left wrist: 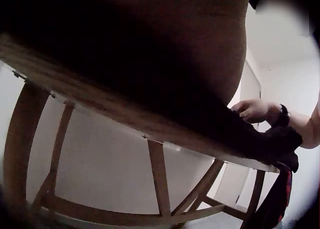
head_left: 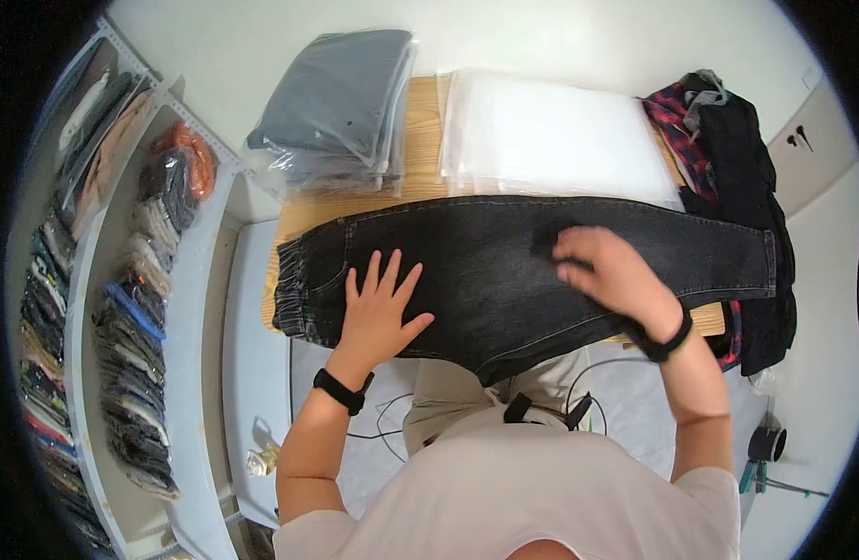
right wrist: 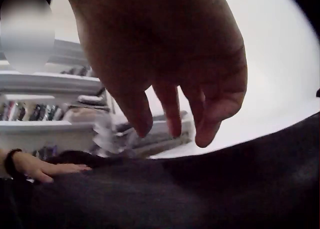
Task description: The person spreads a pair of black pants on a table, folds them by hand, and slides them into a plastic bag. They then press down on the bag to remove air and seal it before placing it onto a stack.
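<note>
Black jeans (head_left: 485, 271) with an elastic waistband lie folded lengthwise across the wooden table, waistband at the left and hem at the right. My left hand (head_left: 381, 313) rests flat on them near the waistband, fingers spread. Over the middle of the legs is my right hand (head_left: 616, 271), slightly blurred. In the right wrist view, the fingers of that right hand (right wrist: 170, 74) hang down loosely above the dark denim (right wrist: 200, 189), with nothing held in them.
Packed grey garments (head_left: 336, 103) in clear bags are stacked at the back left of the table (head_left: 420, 131). Beside them lies a pile of clear plastic bags (head_left: 551, 131). Dark and plaid clothes (head_left: 742, 159) hang over the right end. Shelves (head_left: 191, 308) of bagged clothing stand at left.
</note>
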Available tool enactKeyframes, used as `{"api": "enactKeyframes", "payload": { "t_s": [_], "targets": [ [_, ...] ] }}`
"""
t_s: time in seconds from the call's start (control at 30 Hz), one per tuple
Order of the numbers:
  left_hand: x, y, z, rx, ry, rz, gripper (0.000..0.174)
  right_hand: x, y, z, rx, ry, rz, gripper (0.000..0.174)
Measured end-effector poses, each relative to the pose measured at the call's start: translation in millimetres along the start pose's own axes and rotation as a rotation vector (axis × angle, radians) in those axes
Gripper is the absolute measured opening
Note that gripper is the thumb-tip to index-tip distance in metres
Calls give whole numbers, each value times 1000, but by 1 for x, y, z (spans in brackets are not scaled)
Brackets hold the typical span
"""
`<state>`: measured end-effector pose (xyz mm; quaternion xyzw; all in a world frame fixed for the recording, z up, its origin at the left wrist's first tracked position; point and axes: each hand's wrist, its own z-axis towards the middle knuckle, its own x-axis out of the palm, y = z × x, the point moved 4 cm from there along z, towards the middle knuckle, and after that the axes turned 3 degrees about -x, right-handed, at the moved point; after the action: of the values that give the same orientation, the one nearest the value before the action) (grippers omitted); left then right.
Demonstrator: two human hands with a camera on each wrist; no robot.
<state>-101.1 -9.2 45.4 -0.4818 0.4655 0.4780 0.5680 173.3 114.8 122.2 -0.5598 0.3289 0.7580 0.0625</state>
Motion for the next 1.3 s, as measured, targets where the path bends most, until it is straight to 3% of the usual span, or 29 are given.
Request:
{"api": "enactKeyframes", "payload": {
  "t_s": [0.03,0.07,0.17,0.23,0.4,0.47,0.6,0.67,0.73,0.8,0.83,0.87,0.93,1.0,1.07,1.13,1.3],
  "targets": [
    [-1,0,0,-4,0,4,70,-2,-22,13,134,-15,42,32],
    [-1,0,-1,-10,0,9,70,4,-46,26,114,-123,-54,32],
    [-4,5,-1,-15,39,-9,80,25,-110,50,468,-25,-123,50],
    [-7,15,0,-27,95,-33,92,34,-120,55,510,-25,-132,54],
    [-11,32,4,13,104,-61,94,34,-137,55,647,-26,-144,51],
    [-12,39,6,28,124,-61,95,32,-146,52,628,79,-52,45],
    [-16,54,7,33,154,-76,93,26,-150,34,641,3,-28,40],
    [-15,57,6,40,147,-75,91,15,-109,13,403,-211,-138,37],
    [-13,57,7,29,119,-67,87,15,-59,-14,239,-237,-50,37],
    [-11,52,7,37,28,-58,80,24,-17,-43,258,-84,90,40],
    [-13,49,6,38,-56,-44,73,39,-9,-59,251,-104,101,43],
    [-11,39,5,46,-35,-47,73,52,-4,-72,245,-121,116,45],
    [-27,-13,5,192,-172,-313,57,66,2,-86,283,-149,117,48],
    [-35,-62,0,294,-86,-384,49,70,7,-96,298,-376,25,49],
    [-22,-87,-3,315,-51,-379,44,76,16,-97,273,-363,51,50],
    [-15,-94,-5,279,-24,-352,40,85,25,-92,172,-287,-8,50],
    [-19,-96,-23,254,-58,-279,36,84,31,-84,127,-303,-35,46]
  ]
}}
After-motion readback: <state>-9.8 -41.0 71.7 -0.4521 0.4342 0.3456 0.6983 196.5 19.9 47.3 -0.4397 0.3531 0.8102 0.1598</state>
